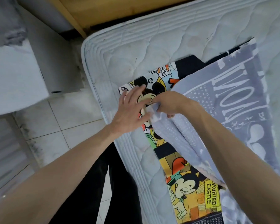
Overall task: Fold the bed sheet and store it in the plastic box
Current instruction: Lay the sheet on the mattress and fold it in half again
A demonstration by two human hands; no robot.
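Note:
The bed sheet (187,180) lies on the mattress, its printed side full of bright cartoon panels. Part of it is turned over, showing the pale grey reverse (233,94) with white lettering. My right hand (170,102) pinches the corner of that grey flap near the sheet's far left end. My left hand (132,110) is spread flat with fingers apart, resting on the printed sheet just left of the pinched corner. No plastic box can be seen.
The white quilted mattress (152,46) fills the upper middle and right; its rounded corner is at upper left. A wooden board (103,8) stands behind it. White furniture (14,75) and tiled floor (68,123) lie to the left. My dark trouser legs (103,183) stand beside the mattress.

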